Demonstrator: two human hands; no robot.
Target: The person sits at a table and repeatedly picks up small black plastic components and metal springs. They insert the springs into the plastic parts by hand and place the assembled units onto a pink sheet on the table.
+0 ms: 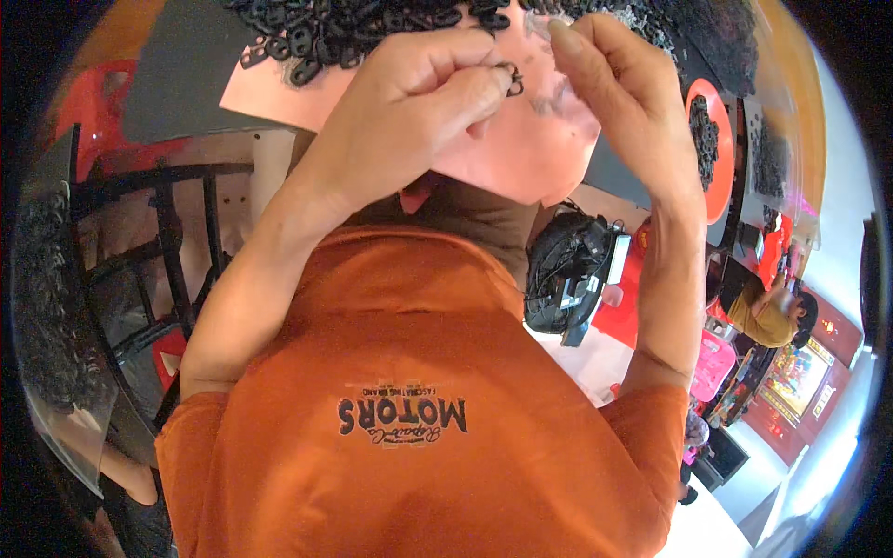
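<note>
My left hand [419, 116] is closed in a pinch over a pink sheet [521, 163] at the table's near edge. Between its thumb and finger sits a small black link-like piece [514, 82], with a ring-shaped end sticking out to the right. To the right, my right hand [637, 98] is raised over the sheet, apart from the piece. Its thumb is stretched out and its other fingers are partly hidden; nothing shows in it. A heap of black oval links [307, 42] lies beyond my left hand. Small clear pieces [551, 100] show on the sheet between the hands.
An orange-red plate [721, 191] of black parts stands right of my right forearm. Beyond that hand is a pile of small pale pieces [642, 26]. A black bag [563, 265] is below the table edge. Black metal framing [167, 223] stands left; another person [767, 312] is far right.
</note>
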